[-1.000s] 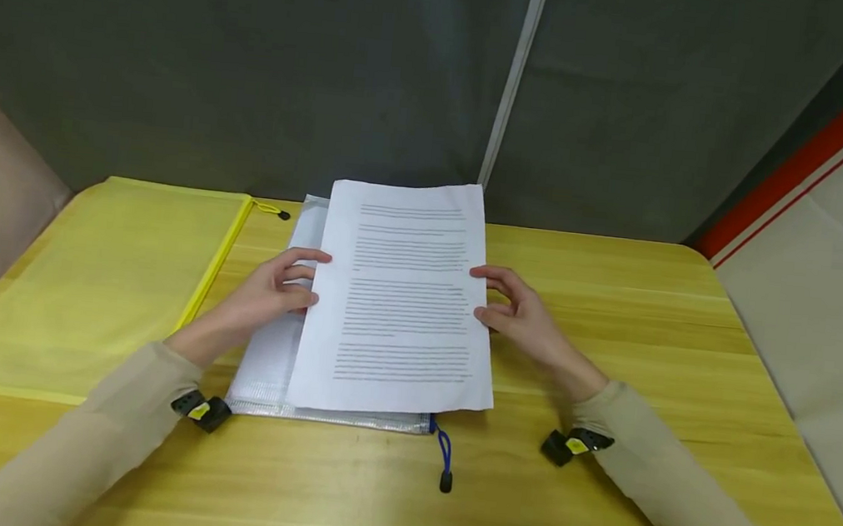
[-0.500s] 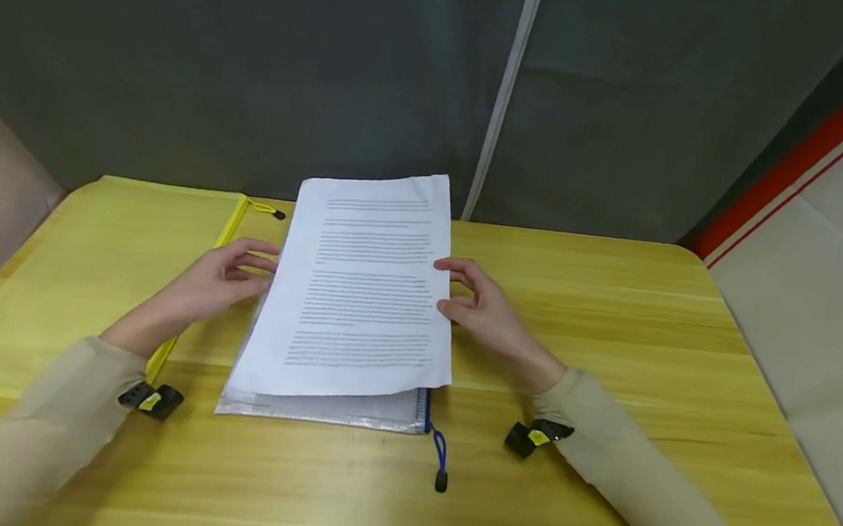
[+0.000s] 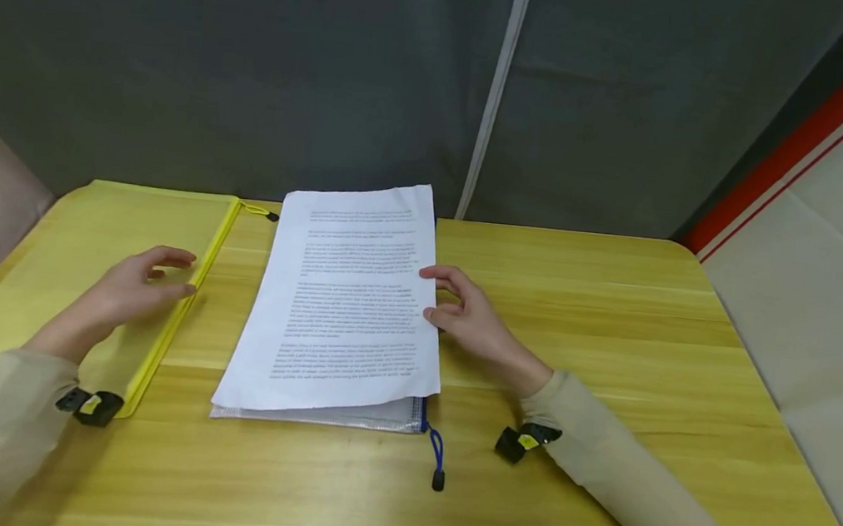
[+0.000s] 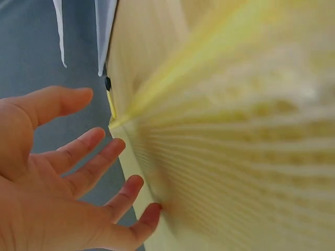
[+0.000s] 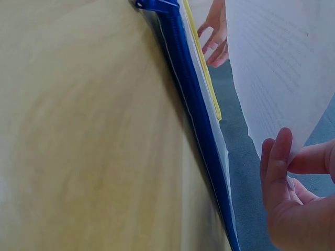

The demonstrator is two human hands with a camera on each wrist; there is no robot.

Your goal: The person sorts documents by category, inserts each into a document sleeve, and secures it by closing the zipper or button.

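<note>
A dark grey curtain hung behind the pale wooden table (image 3: 613, 313). In the middle lay a clear mesh pouch (image 3: 348, 411) with a blue zip, its blue pull cord (image 3: 438, 457) trailing toward the near edge. A stack of printed sheets (image 3: 351, 299) sat on top of it. The right hand (image 3: 471, 317) pinched the right edge of the stack between thumb and fingers, lifting it slightly off the pouch. The left hand (image 3: 125, 291) hovered with fingers spread and relaxed, its grip loose and holding nothing, over the zip edge of a yellow pouch (image 3: 82, 267) lying flat to the left.
</note>
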